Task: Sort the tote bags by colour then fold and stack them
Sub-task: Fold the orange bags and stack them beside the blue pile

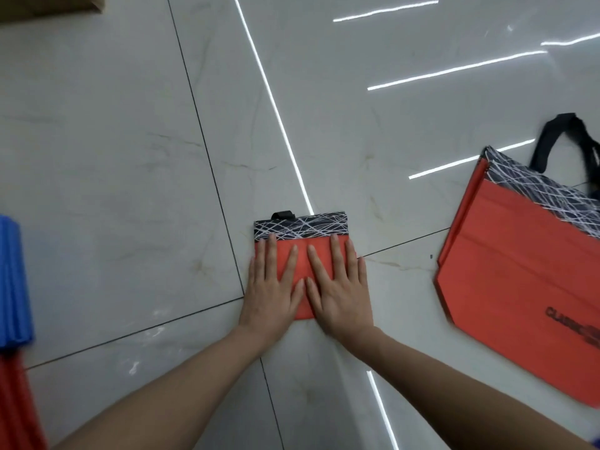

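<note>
The left hand (272, 287) and right hand (341, 290) press flat, fingers straight, on the folded bag (302, 229) on the floor (130, 157). Right of it an unfolded bag (519, 280) seems still to do; far left, a blue stack (11, 280) and a red stack (16, 407) look done.

The right edge is cutting off the unfolded orange tote bag (519, 287), its lettering (571, 323) blurring past reading. The left edge is cropping the blue stack (13, 280) and red stack (16, 410). The left hand (271, 293) and right hand (341, 297) are hiding much of the folded orange tote bag (302, 251).
</note>
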`<state>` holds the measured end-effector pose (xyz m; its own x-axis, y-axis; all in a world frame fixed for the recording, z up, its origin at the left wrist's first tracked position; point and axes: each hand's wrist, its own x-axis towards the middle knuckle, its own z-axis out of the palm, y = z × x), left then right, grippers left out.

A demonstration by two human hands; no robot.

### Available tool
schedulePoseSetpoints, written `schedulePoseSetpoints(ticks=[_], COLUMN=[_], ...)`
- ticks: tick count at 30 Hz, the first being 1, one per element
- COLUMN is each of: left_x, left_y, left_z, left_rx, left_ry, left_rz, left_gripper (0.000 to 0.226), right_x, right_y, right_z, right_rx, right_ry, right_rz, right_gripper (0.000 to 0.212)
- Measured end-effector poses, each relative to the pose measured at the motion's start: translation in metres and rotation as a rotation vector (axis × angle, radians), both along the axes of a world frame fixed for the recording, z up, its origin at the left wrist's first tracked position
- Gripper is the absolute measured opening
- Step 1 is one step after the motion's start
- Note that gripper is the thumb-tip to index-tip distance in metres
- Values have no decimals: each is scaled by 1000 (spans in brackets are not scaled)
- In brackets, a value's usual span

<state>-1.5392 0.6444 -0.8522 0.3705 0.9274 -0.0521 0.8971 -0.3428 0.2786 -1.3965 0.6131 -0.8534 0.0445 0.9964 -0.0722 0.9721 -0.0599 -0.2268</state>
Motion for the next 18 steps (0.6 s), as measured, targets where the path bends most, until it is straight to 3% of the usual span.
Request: schedulePoseSetpoints(ticks=[5, 10, 12, 14, 16, 18], left_x=[8, -7, -21, -42, -67, -91], left_y=[16, 25, 25, 30, 32, 25], left_z=[31, 72, 92, 112, 131, 147], left_rx=[-222, -676, -711, -692, -611, -530], left_ry=[-549, -998, -1158, -1358, -1509, -1579], left_rz=[487, 443, 548, 678, 758, 802], left_gripper=[24, 35, 42, 43, 41, 40], right_x=[2, 15, 11, -5, -29, -52], right_y=[3, 7, 11, 20, 33, 45], right_z=[4, 31, 49, 70, 95, 116], right_rx=[-54, -70, 23, 53, -69, -256], right_ry=[98, 385, 482, 607, 824, 1087], right_rz=[4, 42, 19, -140, -334, -423], right_gripper=[53, 62, 57, 60, 65, 54])
